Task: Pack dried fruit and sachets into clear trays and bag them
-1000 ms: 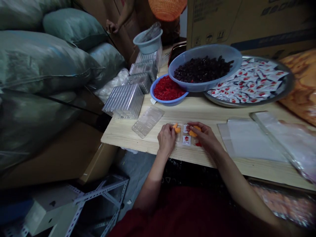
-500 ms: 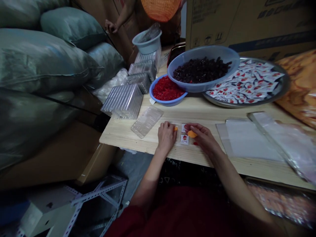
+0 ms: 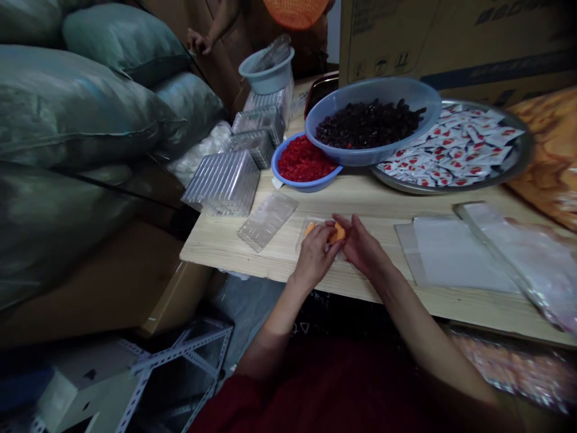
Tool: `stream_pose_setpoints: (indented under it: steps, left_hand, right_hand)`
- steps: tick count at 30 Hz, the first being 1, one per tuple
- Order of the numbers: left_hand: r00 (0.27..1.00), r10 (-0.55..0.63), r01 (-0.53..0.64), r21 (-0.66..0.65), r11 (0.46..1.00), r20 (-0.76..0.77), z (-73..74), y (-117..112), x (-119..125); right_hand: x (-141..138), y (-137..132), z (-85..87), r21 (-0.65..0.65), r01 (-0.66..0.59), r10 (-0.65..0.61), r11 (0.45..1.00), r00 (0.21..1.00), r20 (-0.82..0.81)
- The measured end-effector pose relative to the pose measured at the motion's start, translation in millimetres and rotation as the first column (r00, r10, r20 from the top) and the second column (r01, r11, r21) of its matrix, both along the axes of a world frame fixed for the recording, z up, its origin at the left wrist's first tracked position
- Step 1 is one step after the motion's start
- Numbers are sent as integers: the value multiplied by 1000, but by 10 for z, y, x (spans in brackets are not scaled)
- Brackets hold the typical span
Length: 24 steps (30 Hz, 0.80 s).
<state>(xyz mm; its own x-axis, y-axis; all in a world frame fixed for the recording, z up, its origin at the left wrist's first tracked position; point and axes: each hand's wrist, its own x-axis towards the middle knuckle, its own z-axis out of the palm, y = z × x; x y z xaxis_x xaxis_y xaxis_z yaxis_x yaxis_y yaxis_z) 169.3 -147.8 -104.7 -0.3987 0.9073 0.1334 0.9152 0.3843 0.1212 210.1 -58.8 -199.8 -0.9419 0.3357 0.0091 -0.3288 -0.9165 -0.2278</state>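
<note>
Both my hands meet over a small clear plastic tray (image 3: 305, 225) on the wooden table (image 3: 374, 204). My left hand (image 3: 315, 255) and my right hand (image 3: 360, 243) pinch an orange dried-fruit piece (image 3: 337, 233) between their fingertips. A second orange piece (image 3: 309, 228) shows by my left fingers. The small red-and-white sachets in the tray are hidden under my hands.
A clear lid (image 3: 267, 220) lies left of my hands. Behind are a blue bowl of red pieces (image 3: 303, 163), a big bowl of dark fruit (image 3: 369, 123), a metal platter of sachets (image 3: 455, 150), stacked clear trays (image 3: 223, 183) and plastic sheets (image 3: 451, 252). Another person's hand (image 3: 198, 41) is at the back.
My hands have come together over the tray, covering the sachets. The orange piece in my right hand is now held between both hands.
</note>
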Motion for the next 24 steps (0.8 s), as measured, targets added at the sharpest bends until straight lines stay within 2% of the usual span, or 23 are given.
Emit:
stream_pose_setpoints:
  steps: [4, 6, 7, 10, 12, 14, 16, 19, 20, 21, 22, 23, 24]
  left_hand:
    - [975, 209, -216, 96, 972, 73, 90, -204, -95]
    - [949, 304, -314, 136, 940, 89, 138, -320, -126]
    - [938, 335, -345, 138, 928, 89, 147, -369, -137]
    - [932, 362, -363, 116, 924, 32, 99, -464, -155]
    - [931, 352, -340, 128, 932, -92, 28, -489, -161]
    - [904, 347, -321, 139, 937, -249, -33, -503, -167]
    - [861, 356, -338, 113, 934, -363, -56, -518, -181]
    - [814, 368, -393, 40, 919, -450, 1, -538, -203]
    - [809, 364, -404, 12, 915, -463, 39, -536, -204]
    - [810, 354, -409, -16, 913, -468, 81, -527, -197]
    - [816, 344, -406, -37, 913, -465, 121, -509, -183]
    - [829, 334, -391, -40, 919, -448, 154, -481, -161]
    - [852, 321, -361, -19, 932, -413, 175, -443, -134]
  right_hand:
    - [-67, -135, 138, 138, 65, -60, 988, 997, -41]
    - [-108, -181, 108, 284, 130, -137, 950, 991, 4]
    - [-125, -197, 73, 373, 174, -197, 911, 980, 23]
    - [-162, -231, -47, 607, 320, -388, 728, 922, -21]
    - [-176, -256, -98, 697, 381, -460, 608, 884, -83]
    - [-195, -288, -117, 772, 398, -476, 496, 868, -141]
    - [-224, -320, -122, 849, 393, -476, 353, 856, -199]
    - [-274, -354, -136, 926, 359, -504, 119, 825, -255]
    - [-285, -357, -141, 937, 342, -516, 65, 816, -262]
    - [-291, -353, -143, 943, 330, -523, 35, 810, -264]
    - [-289, -342, -138, 944, 329, -525, 33, 809, -263]
    - [-281, -323, -123, 938, 340, -531, 69, 809, -254]
    - [-266, -295, -95, 922, 359, -546, 146, 806, -228]
